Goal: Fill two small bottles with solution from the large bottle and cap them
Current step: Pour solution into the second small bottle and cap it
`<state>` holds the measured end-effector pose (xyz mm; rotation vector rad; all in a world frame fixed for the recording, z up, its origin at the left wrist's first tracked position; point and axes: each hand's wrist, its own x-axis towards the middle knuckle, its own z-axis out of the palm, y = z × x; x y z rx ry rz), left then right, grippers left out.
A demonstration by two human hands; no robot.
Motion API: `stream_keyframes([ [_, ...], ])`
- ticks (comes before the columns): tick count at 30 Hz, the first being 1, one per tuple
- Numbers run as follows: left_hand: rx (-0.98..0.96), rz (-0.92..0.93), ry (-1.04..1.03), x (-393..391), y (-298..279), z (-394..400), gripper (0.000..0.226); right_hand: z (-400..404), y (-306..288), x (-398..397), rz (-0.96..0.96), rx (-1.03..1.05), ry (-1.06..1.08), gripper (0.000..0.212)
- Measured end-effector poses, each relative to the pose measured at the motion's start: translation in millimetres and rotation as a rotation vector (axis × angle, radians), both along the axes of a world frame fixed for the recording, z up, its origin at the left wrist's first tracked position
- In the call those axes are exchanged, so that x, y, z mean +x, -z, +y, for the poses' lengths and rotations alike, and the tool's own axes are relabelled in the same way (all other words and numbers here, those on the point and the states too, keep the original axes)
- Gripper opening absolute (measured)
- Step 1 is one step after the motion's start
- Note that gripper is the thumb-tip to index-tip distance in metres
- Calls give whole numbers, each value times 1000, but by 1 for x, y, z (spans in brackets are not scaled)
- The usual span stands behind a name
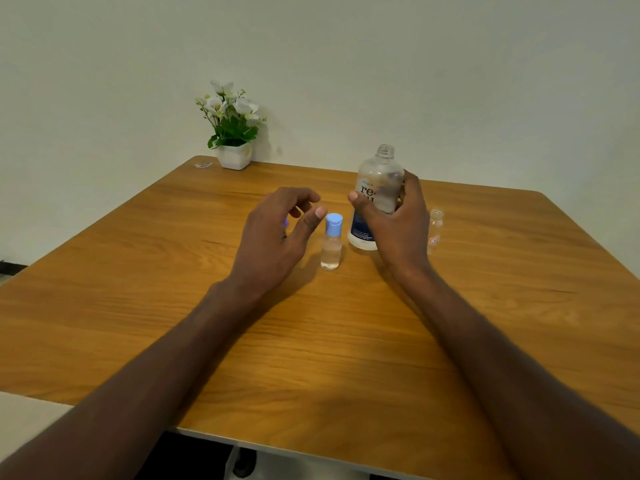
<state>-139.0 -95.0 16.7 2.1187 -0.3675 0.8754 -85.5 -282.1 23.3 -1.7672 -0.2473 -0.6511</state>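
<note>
Since the right hand (398, 216) wrapped the uncapped large bottle (377, 199) at its waist, that smooth, liquid-weighted plastic seemed best gripped there. Just right of the loosely open, empty left hand (277, 233) stood the light capped bottle (331, 242). Behind the right hand, the open bottle (434, 230) was half hidden; something blue (285, 222), perhaps its cap, peeked past the left palm.

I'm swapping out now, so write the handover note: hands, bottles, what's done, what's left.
Right hand grips the large bottle, uncapped, near the table. Left hand is open beside the capped small bottle, holding nothing; something blue shows behind it, perhaps a cap.
Done: that bottle holds liquid and wears its blue cap.
Left: the second small bottle, right of the right hand, has no cap; its fill level is unclear. Fill if needed, cap it.
</note>
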Motion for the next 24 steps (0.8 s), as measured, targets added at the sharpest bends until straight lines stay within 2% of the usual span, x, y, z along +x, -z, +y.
stream_keyframes([
  [7, -113, -213, -75, -9, -17, -15, 35, -11, -37, -9, -175, 236, 7, 61],
  [10, -135, -321, -83, -23, -28, -38, 30, -26, -51, -11, -247, 253, 31, 60],
  [12, -161, -307, -19, -30, -33, -61, 28, -40, -60, -9, -285, 248, 89, 62],
  [16, -152, -65, 76, -19, -23, -108, 33, -70, -66, -1, -308, 223, 201, 67],
  [21, -110, 364, 98, 24, -4, -150, 82, -113, -48, 13, -289, 95, 316, 69],
  [24, -172, 513, 151, 45, 2, -165, 91, -130, -33, 25, -263, 67, 353, 72],
])
